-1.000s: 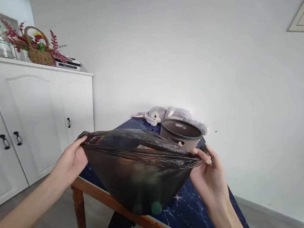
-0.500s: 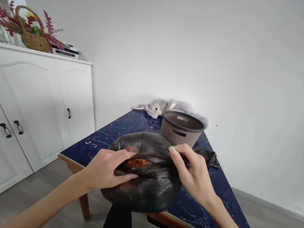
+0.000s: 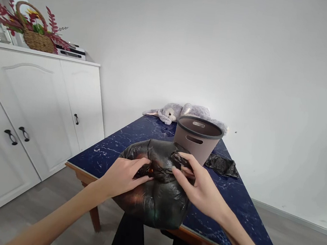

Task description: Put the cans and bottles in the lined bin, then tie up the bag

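Note:
A full black garbage bag (image 3: 165, 206) bulges at the near edge of the table, its gathered mouth facing up toward me. My left hand (image 3: 125, 175) grips the left side of the mouth between thumb and fingers. On the right side, my right hand (image 3: 198, 182) holds a bunched fold of the plastic. A small orange-red bit of the contents shows through the narrow gap between my hands; the rest is hidden by the thin dark film. Just behind the bag stands a brownish trash can (image 3: 192, 144) with a dark rim and handle slots.
The blue marbled table (image 3: 109, 147) has a wooden edge. A crumpled black plastic bag (image 3: 222, 165) lies right of the can, and a grey plush rabbit (image 3: 182, 112) lies behind it. At left, a white cabinet (image 3: 31, 102) carries a wicker basket of flowers (image 3: 39, 39).
The bag's mouth has narrowed, so less of the orange-red contents shows. My right hand has moved slightly inward and down, bunching more plastic.

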Demonstrator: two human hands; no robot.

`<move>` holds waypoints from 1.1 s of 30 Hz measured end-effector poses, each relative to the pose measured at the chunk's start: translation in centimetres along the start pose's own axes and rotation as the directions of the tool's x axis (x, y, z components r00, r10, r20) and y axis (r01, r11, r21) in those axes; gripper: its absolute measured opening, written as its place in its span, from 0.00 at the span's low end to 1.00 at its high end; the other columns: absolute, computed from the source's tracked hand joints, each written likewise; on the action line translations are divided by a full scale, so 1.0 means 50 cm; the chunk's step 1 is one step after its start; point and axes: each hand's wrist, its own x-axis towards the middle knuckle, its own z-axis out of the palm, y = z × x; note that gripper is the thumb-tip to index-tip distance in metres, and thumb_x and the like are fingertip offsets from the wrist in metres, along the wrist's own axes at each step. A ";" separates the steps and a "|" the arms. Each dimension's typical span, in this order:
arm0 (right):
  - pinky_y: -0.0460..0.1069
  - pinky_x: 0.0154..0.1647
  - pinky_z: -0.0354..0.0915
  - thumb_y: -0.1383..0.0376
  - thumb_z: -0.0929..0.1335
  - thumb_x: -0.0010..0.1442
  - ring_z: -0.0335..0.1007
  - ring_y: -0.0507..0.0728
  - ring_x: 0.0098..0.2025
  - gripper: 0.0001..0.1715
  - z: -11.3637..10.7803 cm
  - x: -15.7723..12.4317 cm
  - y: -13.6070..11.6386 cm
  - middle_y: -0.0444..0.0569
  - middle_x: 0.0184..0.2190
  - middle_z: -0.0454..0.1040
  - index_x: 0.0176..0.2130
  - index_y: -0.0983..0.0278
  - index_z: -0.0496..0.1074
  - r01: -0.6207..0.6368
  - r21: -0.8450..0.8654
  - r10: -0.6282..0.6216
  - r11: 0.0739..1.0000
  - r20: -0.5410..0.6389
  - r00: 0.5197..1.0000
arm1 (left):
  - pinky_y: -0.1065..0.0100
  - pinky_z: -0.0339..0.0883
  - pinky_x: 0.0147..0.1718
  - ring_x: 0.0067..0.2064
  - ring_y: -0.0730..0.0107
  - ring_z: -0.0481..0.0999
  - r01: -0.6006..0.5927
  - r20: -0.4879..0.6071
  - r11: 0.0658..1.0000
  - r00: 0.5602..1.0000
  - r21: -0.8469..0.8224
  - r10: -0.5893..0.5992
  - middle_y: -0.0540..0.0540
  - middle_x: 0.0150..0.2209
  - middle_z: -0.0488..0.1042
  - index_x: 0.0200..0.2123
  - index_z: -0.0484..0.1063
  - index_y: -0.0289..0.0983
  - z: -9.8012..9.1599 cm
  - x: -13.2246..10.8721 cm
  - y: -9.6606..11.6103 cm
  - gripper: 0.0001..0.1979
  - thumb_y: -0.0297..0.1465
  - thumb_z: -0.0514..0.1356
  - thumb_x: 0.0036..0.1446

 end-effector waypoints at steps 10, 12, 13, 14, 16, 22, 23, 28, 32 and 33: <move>0.61 0.44 0.76 0.60 0.68 0.72 0.79 0.70 0.52 0.27 0.031 -0.011 0.089 0.57 0.56 0.74 0.66 0.57 0.59 0.195 -0.573 -0.110 0.796 0.179 0.978 | 0.65 0.70 0.34 0.37 0.58 0.86 0.070 0.049 0.994 0.997 -0.086 -0.066 0.46 0.43 0.86 0.51 0.71 0.42 0.022 -0.013 -0.007 0.21 0.52 0.60 0.69; 0.58 0.42 0.74 0.62 0.67 0.73 0.80 0.68 0.49 0.19 0.034 -0.010 0.107 0.55 0.53 0.77 0.61 0.58 0.63 0.165 -0.596 -0.058 0.786 0.194 0.979 | 0.66 0.68 0.33 0.36 0.60 0.85 0.095 0.073 0.990 0.993 -0.101 -0.088 0.47 0.42 0.85 0.47 0.73 0.42 0.025 -0.017 -0.014 0.18 0.50 0.59 0.70; 0.56 0.41 0.72 0.63 0.66 0.73 0.81 0.66 0.47 0.15 0.035 -0.009 0.114 0.53 0.51 0.79 0.58 0.58 0.64 0.146 -0.603 -0.025 0.784 0.204 0.979 | 0.67 0.66 0.32 0.35 0.61 0.84 0.113 0.101 0.988 0.990 -0.108 -0.102 0.48 0.40 0.85 0.44 0.73 0.42 0.025 -0.018 -0.018 0.16 0.48 0.59 0.70; 0.54 0.39 0.70 0.63 0.66 0.73 0.81 0.65 0.45 0.11 0.036 -0.008 0.120 0.52 0.49 0.80 0.54 0.59 0.66 0.129 -0.611 0.010 0.781 0.218 0.976 | 0.67 0.64 0.31 0.33 0.63 0.82 0.129 0.139 0.985 0.984 -0.116 -0.113 0.48 0.38 0.84 0.41 0.73 0.42 0.025 -0.019 -0.021 0.15 0.47 0.58 0.71; 0.52 0.36 0.66 0.63 0.65 0.75 0.81 0.63 0.40 0.04 0.039 -0.004 0.128 0.49 0.42 0.81 0.49 0.60 0.67 0.110 -0.637 0.072 0.763 0.253 0.965 | 0.67 0.62 0.30 0.31 0.64 0.80 0.155 0.221 0.979 0.967 -0.132 -0.124 0.50 0.35 0.82 0.38 0.73 0.41 0.025 -0.020 -0.026 0.14 0.45 0.58 0.71; 0.50 0.33 0.56 0.57 0.62 0.78 0.81 0.63 0.37 0.11 0.050 0.010 0.131 0.49 0.34 0.81 0.45 0.60 0.69 0.095 -0.708 0.170 0.700 0.294 0.941 | 0.67 0.62 0.33 0.34 0.63 0.80 0.192 0.286 0.967 0.948 -0.167 -0.139 0.49 0.35 0.82 0.37 0.73 0.41 0.034 -0.019 -0.038 0.12 0.41 0.58 0.70; 0.50 0.33 0.56 0.57 0.62 0.78 0.82 0.63 0.38 0.11 0.052 0.012 0.132 0.49 0.34 0.81 0.46 0.60 0.69 0.090 -0.705 0.174 0.703 0.294 0.940 | 0.67 0.62 0.33 0.34 0.62 0.80 0.196 0.282 0.965 0.949 -0.173 -0.142 0.49 0.35 0.82 0.37 0.74 0.41 0.037 -0.020 -0.040 0.12 0.42 0.58 0.70; 0.50 0.35 0.60 0.57 0.67 0.75 0.82 0.63 0.39 0.10 0.056 0.015 0.142 0.48 0.36 0.82 0.49 0.61 0.69 0.039 -0.638 0.170 0.769 0.263 0.950 | 0.67 0.60 0.33 0.33 0.63 0.80 0.236 0.269 0.951 0.946 -0.197 -0.179 0.50 0.35 0.81 0.37 0.73 0.42 0.042 -0.022 -0.047 0.15 0.46 0.59 0.70; 0.52 0.38 0.65 0.53 0.73 0.67 0.82 0.66 0.39 0.24 0.057 0.009 0.151 0.49 0.35 0.81 0.55 0.63 0.69 -0.047 -0.576 0.199 0.816 0.204 0.959 | 0.67 0.61 0.33 0.35 0.62 0.80 0.285 0.286 0.936 0.932 -0.206 -0.221 0.50 0.37 0.81 0.42 0.72 0.43 0.036 -0.023 -0.047 0.16 0.49 0.62 0.65; 0.53 0.40 0.67 0.51 0.74 0.65 0.82 0.67 0.42 0.29 0.057 0.007 0.154 0.51 0.37 0.82 0.57 0.64 0.68 -0.065 -0.554 0.206 0.830 0.196 0.959 | 0.67 0.62 0.33 0.36 0.61 0.81 0.302 0.287 0.931 0.928 -0.204 -0.238 0.50 0.39 0.81 0.44 0.72 0.43 0.035 -0.022 -0.046 0.19 0.52 0.63 0.64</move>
